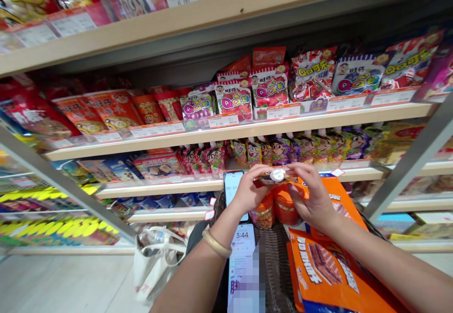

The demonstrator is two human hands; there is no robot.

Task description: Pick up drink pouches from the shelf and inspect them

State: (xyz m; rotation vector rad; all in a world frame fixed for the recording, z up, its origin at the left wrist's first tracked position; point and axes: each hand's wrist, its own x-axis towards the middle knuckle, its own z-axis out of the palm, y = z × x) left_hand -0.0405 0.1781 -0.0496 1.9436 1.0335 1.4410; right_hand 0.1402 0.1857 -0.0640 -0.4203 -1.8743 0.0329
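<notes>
Between my two hands is a spouted jelly pouch (266, 177), its round white cap facing up toward me. My left hand (252, 189) pinches the pouch's left end, and a gold bangle circles that wrist. On the other side, my right hand (313, 199) has its fingers closed on the right end. Just below are two orange-red tubs (264, 213) in a dark woven basket (278, 261). Large orange snack bags (323, 268) lie in the basket under my right forearm. Part of the pouch is hidden by my fingers.
Shelves (212, 131) ahead hold gummy candy bags (233, 100), and a row of capped pouches (279, 149) stands one level lower. Two lit phones (242, 244) are at the basket's left side. A white tote bag (155, 256) rests on the floor at left.
</notes>
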